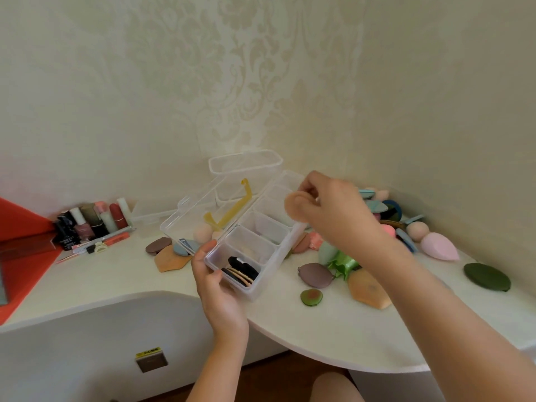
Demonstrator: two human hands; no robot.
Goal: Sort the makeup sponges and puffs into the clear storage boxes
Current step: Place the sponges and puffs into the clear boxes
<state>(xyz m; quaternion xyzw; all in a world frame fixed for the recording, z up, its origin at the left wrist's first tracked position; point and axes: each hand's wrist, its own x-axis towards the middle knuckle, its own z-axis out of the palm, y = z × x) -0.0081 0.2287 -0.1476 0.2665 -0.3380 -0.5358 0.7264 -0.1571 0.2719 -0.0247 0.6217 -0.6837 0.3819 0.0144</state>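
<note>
Head view: the left hand point(218, 288) grips the near end of a clear divided box point(262, 227) that sits on the white desk point(116, 274), thumb on the end wall and fingers curled round its corner. The box lid point(191, 219) stands open to the left, with a yellow handle point(229, 213) on it. The nearest compartment holds a few flat black and beige puffs point(240, 271); the compartments behind it look mostly bare, though blur hides the detail. The right hand point(333, 216) hovers over the far end of the box, fingers pinching a round beige puff point(292, 205) just above the far compartments. A second clear box point(245, 163) stands behind, against the wall. Loose on the desk to the right lie a pink teardrop sponge point(439, 246), a dark green puff point(487, 277), a mauve puff point(316, 274) and an orange puff point(368, 288). A brown puff point(158, 245) lies left of the lid, near a cluster of cosmetics bottles point(92, 224).
</note>
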